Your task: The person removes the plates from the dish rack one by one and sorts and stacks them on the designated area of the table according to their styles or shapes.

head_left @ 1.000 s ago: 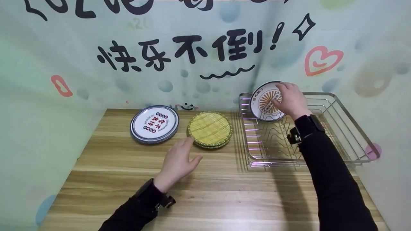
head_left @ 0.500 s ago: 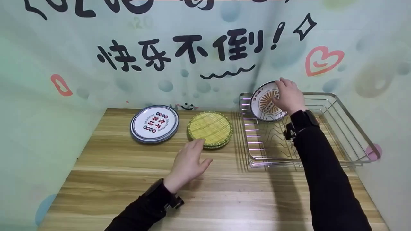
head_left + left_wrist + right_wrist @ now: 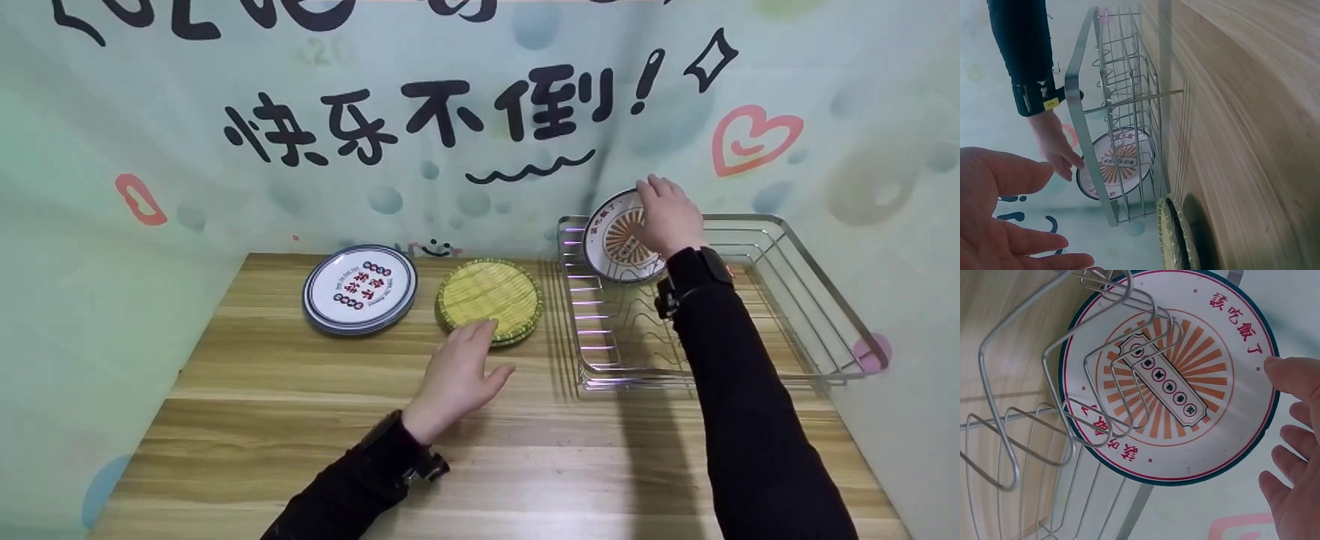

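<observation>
A round plate (image 3: pixel 619 238) with an orange sunburst and red characters stands tilted at the back left of the metal dish rack (image 3: pixel 592 352). Its lower part sits behind the rack's wire loops (image 3: pixel 1100 377) in the right wrist view. My right hand (image 3: pixel 670 217) is at the plate's upper right rim, the thumb tip overlapping the edge and the other fingers spread just outside it. My left hand (image 3: pixel 457 379), its thumb held apart from the extended fingers, is over the front edge of a round yellow-green woven tray (image 3: pixel 491 296) with another beneath it.
Stacked blue-rimmed plates (image 3: pixel 360 289) lie at the back left of the wooden table (image 3: pixel 300 420). A printed curtain (image 3: pixel 420 202) hangs close behind the table. The rack's rim rises above the tabletop on the right.
My left hand has moved right, from beside the woven trays to over their front edge. The right hand has shifted slightly up and left at the rim; the plate stays in place.
</observation>
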A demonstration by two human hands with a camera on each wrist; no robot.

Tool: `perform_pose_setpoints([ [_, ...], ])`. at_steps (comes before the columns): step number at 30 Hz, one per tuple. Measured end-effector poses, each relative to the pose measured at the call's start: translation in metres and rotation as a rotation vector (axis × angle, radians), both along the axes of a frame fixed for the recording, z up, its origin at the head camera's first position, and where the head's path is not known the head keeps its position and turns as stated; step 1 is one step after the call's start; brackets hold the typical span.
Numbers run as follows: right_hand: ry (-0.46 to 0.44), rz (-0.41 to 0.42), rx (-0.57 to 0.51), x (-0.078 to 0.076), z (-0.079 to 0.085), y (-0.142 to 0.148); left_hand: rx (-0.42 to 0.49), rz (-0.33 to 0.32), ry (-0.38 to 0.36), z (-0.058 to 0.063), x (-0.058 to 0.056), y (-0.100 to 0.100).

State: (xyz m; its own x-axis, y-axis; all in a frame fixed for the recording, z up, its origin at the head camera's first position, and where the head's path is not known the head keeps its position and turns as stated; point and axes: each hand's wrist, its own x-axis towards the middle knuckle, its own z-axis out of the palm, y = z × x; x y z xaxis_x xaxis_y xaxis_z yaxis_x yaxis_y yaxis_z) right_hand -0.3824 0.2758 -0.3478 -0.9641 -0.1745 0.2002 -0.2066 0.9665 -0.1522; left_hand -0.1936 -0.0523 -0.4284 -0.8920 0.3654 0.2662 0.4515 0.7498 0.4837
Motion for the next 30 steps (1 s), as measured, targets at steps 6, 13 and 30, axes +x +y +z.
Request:
perform_pose_setpoints([
  [6,0.010,-0.005,0.018,-0.003,-0.005,0.003,0.014,-0.001,-0.017,-0.004,0.000,0.004],
  [13,0.102,-0.016,0.008,-0.002,-0.008,0.004,0.007,-0.001,-0.010,-0.007,-0.001,0.006],
  [30,0.182,-0.144,-0.015,0.003,-0.001,0.002,0.050,-0.006,-0.026,-0.007,-0.004,0.014],
])
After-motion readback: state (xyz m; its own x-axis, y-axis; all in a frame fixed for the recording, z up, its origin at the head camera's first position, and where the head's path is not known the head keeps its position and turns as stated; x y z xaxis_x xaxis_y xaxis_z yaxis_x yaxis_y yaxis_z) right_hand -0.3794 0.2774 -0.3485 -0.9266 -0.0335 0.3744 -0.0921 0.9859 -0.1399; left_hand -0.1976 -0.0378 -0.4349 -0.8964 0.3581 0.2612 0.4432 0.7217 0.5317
